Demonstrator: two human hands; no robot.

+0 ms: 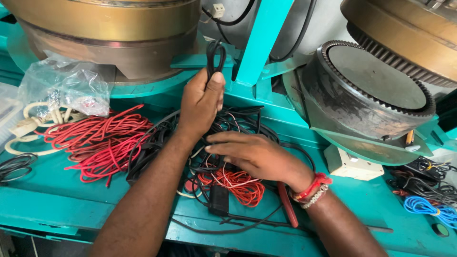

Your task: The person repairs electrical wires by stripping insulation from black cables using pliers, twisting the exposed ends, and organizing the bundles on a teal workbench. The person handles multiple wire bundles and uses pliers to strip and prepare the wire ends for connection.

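Observation:
My left hand [202, 102] is raised above a tangle of black cables [238, 121] and pinches a folded loop of black cable [215, 54] upright between thumb and fingers. My right hand [257, 154] lies flat on the black tangle with its fingers stretched to the left, touching the wires. Under and in front of it sits a small bundle of red and white wire [238, 185]. A black adapter block [219, 200] lies at the near side of the pile.
A big heap of red wire [102, 143] lies left, beside cream cord [45, 119] and a clear plastic bag [71, 85]. Toothed metal machine drums [371, 90] stand behind. A beige box [350, 166], blue wire [428, 209] and dark cables are at right on the teal bench [57, 190].

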